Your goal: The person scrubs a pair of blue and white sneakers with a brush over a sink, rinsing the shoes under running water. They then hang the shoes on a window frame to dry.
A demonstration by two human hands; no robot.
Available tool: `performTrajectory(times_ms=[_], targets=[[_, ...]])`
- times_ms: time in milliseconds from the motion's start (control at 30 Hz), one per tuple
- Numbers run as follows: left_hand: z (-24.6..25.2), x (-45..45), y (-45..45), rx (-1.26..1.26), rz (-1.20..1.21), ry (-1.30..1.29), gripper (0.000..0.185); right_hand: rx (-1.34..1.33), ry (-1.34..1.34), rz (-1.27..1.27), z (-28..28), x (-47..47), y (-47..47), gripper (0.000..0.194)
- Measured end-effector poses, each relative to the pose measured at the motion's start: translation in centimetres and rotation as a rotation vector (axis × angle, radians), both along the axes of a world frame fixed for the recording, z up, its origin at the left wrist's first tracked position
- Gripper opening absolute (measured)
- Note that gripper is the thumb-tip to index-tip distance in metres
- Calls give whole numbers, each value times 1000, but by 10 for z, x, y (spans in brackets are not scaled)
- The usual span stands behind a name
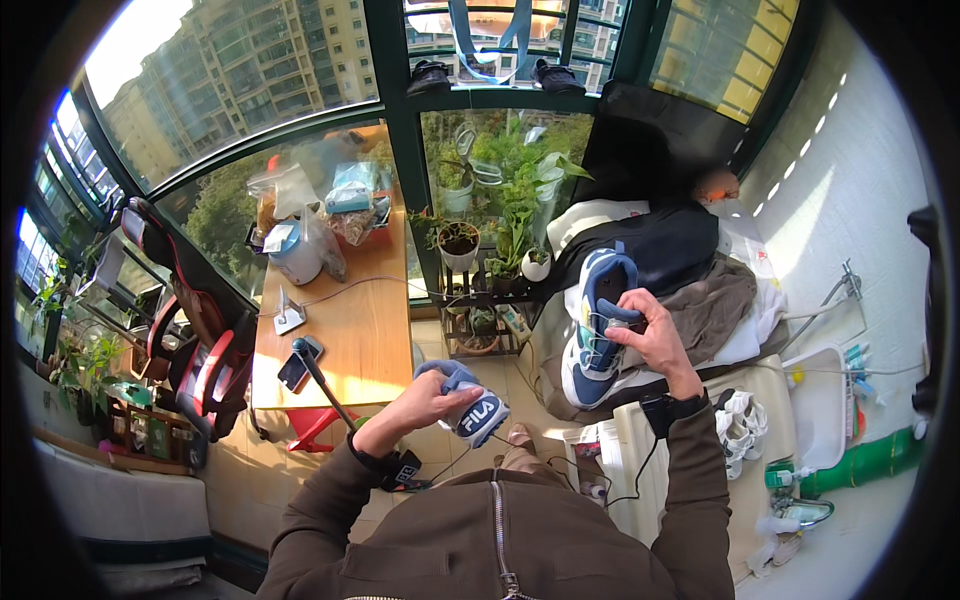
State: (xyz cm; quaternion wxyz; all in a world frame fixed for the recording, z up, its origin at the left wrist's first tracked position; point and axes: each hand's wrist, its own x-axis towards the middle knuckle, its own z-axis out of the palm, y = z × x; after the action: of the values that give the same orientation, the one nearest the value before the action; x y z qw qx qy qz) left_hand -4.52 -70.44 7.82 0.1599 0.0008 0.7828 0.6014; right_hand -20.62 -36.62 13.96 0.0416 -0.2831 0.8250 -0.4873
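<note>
My left hand (427, 405) grips a blue-and-white Fila sneaker (486, 421) in front of my body, its branded end facing down and right. Part of that shoe is hidden behind my fingers. Farther right, my right hand (658, 337) pinches the tongue or lace area of a second blue-and-white sneaker (594, 367). Its toe points toward me and its collar opening faces up. Behind this shoe lies a heap of dark, brown and white clothes (660, 247); whether the shoe touches the heap I cannot tell.
A wooden table (360, 322) at left carries a phone (300, 366), a phone stand (288, 315) and bagged goods. Potted plants (459, 244) stand on a black rack by the window. White shoes (739, 427) lie on the beige washing sink (772, 390) at right, near a green pipe (862, 461).
</note>
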Motion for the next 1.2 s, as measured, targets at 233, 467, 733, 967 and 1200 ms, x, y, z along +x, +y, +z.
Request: performTrajectory(times_ms=[233,467,733,967,1200], targets=[[37,-66,17,-648,135,261,80,-30,192,212,54,-119,-77,39],[95,-168,41,-643,83,523,94,274,281,297,77,-207,-142,49],[80,-237,30,-368,114,348,102,461,234,541,67,-266,-185,61],[63,-261,0,-415,144,374,106,497,341,576,70,-272,-215,66],[68,-281,-48,-284,142,419,79,647,153,601,92,-263,-250,51]])
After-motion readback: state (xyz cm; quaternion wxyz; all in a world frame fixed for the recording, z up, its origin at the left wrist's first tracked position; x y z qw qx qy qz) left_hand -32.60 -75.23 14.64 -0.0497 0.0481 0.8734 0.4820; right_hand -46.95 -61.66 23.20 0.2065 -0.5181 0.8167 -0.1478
